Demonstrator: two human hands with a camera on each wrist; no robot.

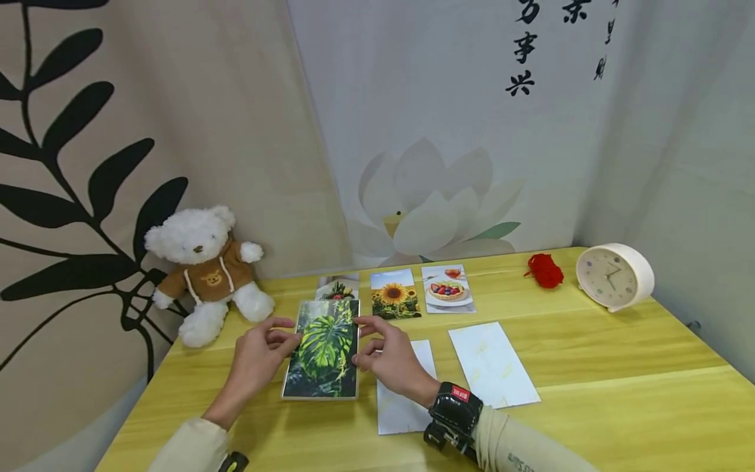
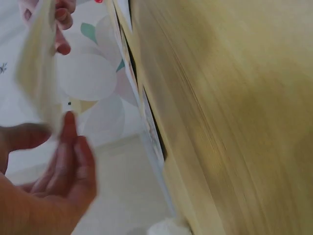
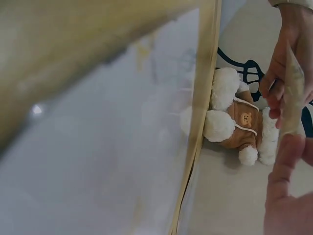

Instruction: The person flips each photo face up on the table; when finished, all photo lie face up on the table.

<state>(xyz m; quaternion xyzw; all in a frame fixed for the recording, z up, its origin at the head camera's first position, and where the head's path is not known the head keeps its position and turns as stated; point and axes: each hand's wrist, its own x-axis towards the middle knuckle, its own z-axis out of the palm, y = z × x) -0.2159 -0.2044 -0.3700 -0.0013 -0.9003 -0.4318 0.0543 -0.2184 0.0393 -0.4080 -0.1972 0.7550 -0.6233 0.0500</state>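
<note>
A picture card (image 1: 324, 351) with a green monstera leaf on its face is held tilted above the table. My left hand (image 1: 263, 354) pinches its left edge, and my right hand (image 1: 389, 354) pinches the right edge. In the left wrist view the left thumb and fingers close on the card (image 2: 36, 73), seen nearly edge-on. The right wrist view shows the right hand (image 3: 289, 191) at its near end. Behind it stand a sunflower card (image 1: 395, 294), a fruit tart card (image 1: 448, 290) and a partly hidden card (image 1: 337, 286).
Two whitish cards lie on the yellow wooden table (image 1: 613, 393): one whitish card (image 1: 494, 364) to the right, another whitish card (image 1: 400, 410) partly under my right arm. A white teddy bear (image 1: 212, 278) sits back left. Red yarn (image 1: 545, 271) and a round clock (image 1: 613, 276) are back right.
</note>
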